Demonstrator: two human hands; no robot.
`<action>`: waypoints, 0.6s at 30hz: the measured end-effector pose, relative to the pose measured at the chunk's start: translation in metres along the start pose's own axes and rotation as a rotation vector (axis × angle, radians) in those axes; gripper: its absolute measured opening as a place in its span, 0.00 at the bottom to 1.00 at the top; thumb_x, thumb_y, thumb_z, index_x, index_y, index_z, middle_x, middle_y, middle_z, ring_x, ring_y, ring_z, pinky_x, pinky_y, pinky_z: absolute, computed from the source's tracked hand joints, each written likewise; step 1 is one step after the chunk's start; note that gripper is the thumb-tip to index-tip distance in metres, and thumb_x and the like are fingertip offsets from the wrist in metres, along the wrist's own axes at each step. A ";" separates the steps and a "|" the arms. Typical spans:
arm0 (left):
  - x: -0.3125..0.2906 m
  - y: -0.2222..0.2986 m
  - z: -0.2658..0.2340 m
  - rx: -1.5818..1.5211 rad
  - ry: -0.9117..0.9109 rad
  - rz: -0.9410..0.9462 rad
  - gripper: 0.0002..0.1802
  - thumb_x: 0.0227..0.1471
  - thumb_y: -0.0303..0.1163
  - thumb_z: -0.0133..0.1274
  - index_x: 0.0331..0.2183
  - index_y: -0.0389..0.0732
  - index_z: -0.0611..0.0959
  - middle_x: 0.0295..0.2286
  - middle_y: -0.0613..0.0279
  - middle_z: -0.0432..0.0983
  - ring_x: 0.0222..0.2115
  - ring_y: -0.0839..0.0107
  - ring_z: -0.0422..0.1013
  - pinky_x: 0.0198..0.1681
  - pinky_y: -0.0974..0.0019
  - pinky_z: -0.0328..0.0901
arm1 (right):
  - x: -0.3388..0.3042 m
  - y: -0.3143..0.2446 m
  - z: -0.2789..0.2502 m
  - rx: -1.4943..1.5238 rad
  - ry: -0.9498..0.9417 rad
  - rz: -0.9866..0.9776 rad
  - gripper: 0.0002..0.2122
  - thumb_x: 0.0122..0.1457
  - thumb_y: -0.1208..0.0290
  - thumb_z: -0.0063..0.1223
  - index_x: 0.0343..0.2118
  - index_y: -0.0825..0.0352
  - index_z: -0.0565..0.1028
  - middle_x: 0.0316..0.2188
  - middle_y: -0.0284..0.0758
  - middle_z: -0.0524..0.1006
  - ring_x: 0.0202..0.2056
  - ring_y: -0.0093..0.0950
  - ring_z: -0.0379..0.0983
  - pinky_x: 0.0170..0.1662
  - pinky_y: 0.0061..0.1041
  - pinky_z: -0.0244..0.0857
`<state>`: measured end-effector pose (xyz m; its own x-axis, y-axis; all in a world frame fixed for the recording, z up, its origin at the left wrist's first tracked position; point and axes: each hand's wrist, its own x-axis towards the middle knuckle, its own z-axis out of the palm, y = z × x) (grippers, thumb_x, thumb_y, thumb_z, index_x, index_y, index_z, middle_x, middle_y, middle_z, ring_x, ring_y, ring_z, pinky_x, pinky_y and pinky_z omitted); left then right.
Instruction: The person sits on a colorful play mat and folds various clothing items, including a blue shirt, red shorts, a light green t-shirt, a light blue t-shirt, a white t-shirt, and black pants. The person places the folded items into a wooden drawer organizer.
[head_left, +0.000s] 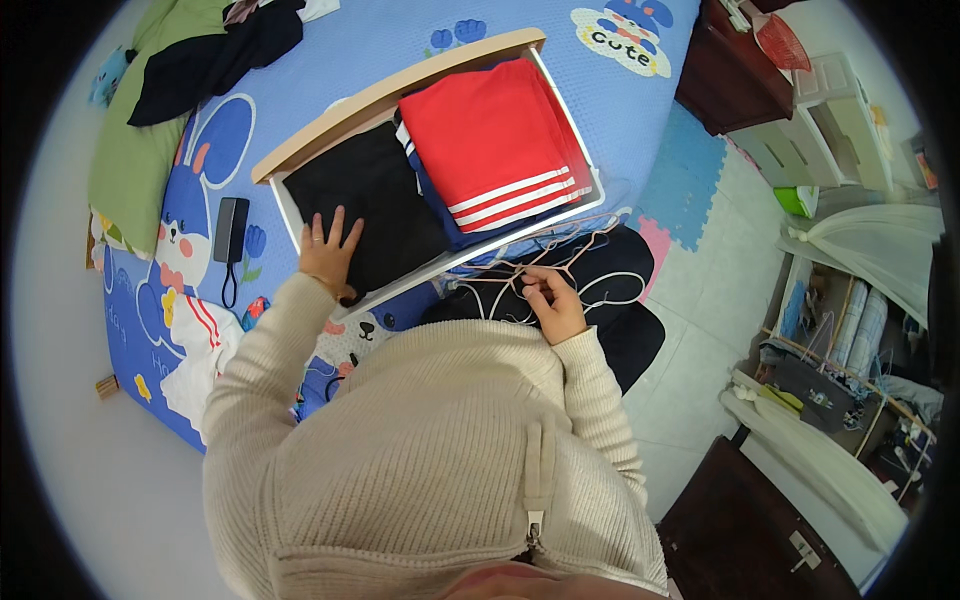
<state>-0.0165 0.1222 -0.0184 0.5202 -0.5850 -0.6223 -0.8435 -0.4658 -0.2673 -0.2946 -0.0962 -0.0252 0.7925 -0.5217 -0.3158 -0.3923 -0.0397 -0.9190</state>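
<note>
A white drawer (405, 272) with a pale wooden front rests on the bed before me. On its left side lies a folded black garment (385, 185), and my left hand (330, 248) is spread flat on it, fingers apart. Beside it, folded red clothing (490, 140) with white stripes is stacked over dark blue cloth. Below the drawer's near edge, over my black-trousered legs, are several thin pink and white clothes hangers (597, 240). My right hand (555, 303) is closed among them, its curled fingers around hanger wire; the exact grip is partly hidden.
On the blue patterned bedspread (345, 40) lie a dark rectangular device with a strap (231, 230), a white garment with red stripes (200, 340) and black clothing (215, 65). A green pillow (135, 165) is at far left. Dark furniture (740, 65) and a clothes rack (850, 330) stand right.
</note>
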 end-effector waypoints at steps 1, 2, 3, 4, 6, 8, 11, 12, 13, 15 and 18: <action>0.002 0.003 -0.001 0.003 0.067 -0.015 0.71 0.19 0.56 0.68 0.61 0.53 0.45 0.61 0.52 0.36 0.59 0.43 0.42 0.57 0.38 0.38 | 0.001 -0.003 -0.002 -0.003 -0.005 0.024 0.15 0.54 0.76 0.50 0.45 0.70 0.69 0.35 0.36 0.75 0.34 0.24 0.70 0.39 0.20 0.65; 0.002 0.004 -0.003 0.065 0.010 -0.038 0.70 0.20 0.57 0.67 0.61 0.53 0.43 0.61 0.53 0.34 0.59 0.42 0.42 0.58 0.38 0.38 | 0.001 -0.003 0.000 -0.003 -0.014 0.010 0.15 0.54 0.76 0.50 0.45 0.71 0.69 0.35 0.36 0.75 0.34 0.24 0.70 0.39 0.20 0.65; 0.003 0.006 -0.006 0.127 -0.048 -0.062 0.70 0.22 0.57 0.66 0.61 0.54 0.42 0.61 0.53 0.33 0.59 0.41 0.42 0.58 0.39 0.38 | 0.001 0.000 0.002 -0.003 -0.023 -0.004 0.15 0.54 0.76 0.50 0.45 0.71 0.69 0.36 0.37 0.74 0.34 0.24 0.70 0.39 0.21 0.65; 0.003 0.012 -0.019 0.180 -0.097 -0.076 0.70 0.23 0.58 0.65 0.61 0.54 0.41 0.61 0.54 0.32 0.59 0.40 0.42 0.58 0.39 0.38 | -0.001 0.001 0.001 -0.016 -0.023 -0.017 0.14 0.54 0.76 0.50 0.45 0.71 0.69 0.36 0.37 0.74 0.35 0.25 0.71 0.39 0.21 0.65; -0.001 -0.002 -0.052 -0.033 0.024 0.006 0.54 0.29 0.57 0.63 0.56 0.47 0.60 0.54 0.49 0.56 0.50 0.49 0.61 0.52 0.52 0.55 | -0.006 -0.003 0.001 -0.055 -0.021 -0.003 0.14 0.53 0.75 0.51 0.44 0.71 0.70 0.36 0.39 0.74 0.37 0.28 0.71 0.40 0.23 0.66; 0.024 -0.031 -0.071 -0.520 0.039 0.069 0.43 0.32 0.54 0.62 0.50 0.43 0.72 0.46 0.49 0.70 0.43 0.55 0.70 0.46 0.59 0.64 | -0.009 -0.006 0.001 -0.114 0.001 -0.057 0.13 0.53 0.76 0.52 0.42 0.70 0.71 0.36 0.40 0.73 0.37 0.30 0.72 0.40 0.23 0.66; 0.063 -0.059 -0.104 -0.694 0.819 -0.029 0.25 0.46 0.47 0.55 0.41 0.39 0.77 0.36 0.51 0.76 0.38 0.57 0.73 0.40 0.61 0.66 | -0.002 -0.035 -0.001 -0.204 -0.009 -0.196 0.12 0.52 0.76 0.52 0.41 0.69 0.72 0.36 0.41 0.73 0.36 0.35 0.71 0.40 0.25 0.66; 0.080 -0.069 -0.118 -0.658 0.866 -0.163 0.26 0.46 0.49 0.54 0.42 0.38 0.77 0.39 0.51 0.75 0.41 0.58 0.71 0.43 0.63 0.65 | 0.007 -0.040 0.001 -0.373 0.082 -0.424 0.12 0.50 0.77 0.53 0.39 0.69 0.72 0.35 0.40 0.73 0.37 0.38 0.70 0.41 0.28 0.65; 0.104 -0.090 -0.120 -0.646 0.879 -0.184 0.29 0.46 0.50 0.53 0.44 0.37 0.76 0.42 0.50 0.73 0.45 0.58 0.69 0.46 0.63 0.63 | 0.017 -0.052 0.004 -0.439 0.101 -0.496 0.12 0.48 0.77 0.54 0.38 0.69 0.72 0.35 0.40 0.73 0.37 0.39 0.69 0.42 0.29 0.65; 0.177 -0.156 -0.084 -0.750 0.814 -0.231 0.34 0.44 0.52 0.54 0.47 0.38 0.73 0.44 0.46 0.71 0.47 0.54 0.66 0.49 0.61 0.60 | 0.045 -0.079 0.012 -0.564 0.137 -0.642 0.13 0.44 0.78 0.54 0.35 0.68 0.72 0.37 0.40 0.71 0.40 0.39 0.67 0.44 0.32 0.63; 0.268 -0.232 -0.041 -0.776 0.693 -0.429 0.42 0.39 0.56 0.55 0.50 0.37 0.70 0.47 0.43 0.68 0.48 0.52 0.65 0.52 0.60 0.58 | 0.096 -0.101 0.026 -0.702 0.107 -0.710 0.14 0.42 0.75 0.55 0.36 0.68 0.72 0.40 0.40 0.69 0.42 0.40 0.66 0.44 0.34 0.63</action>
<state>0.3243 0.0466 -0.0927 0.9131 -0.4074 0.0189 -0.3916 -0.8629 0.3195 -0.1663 -0.1202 0.0310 0.9172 -0.2544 0.3065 -0.0588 -0.8474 -0.5277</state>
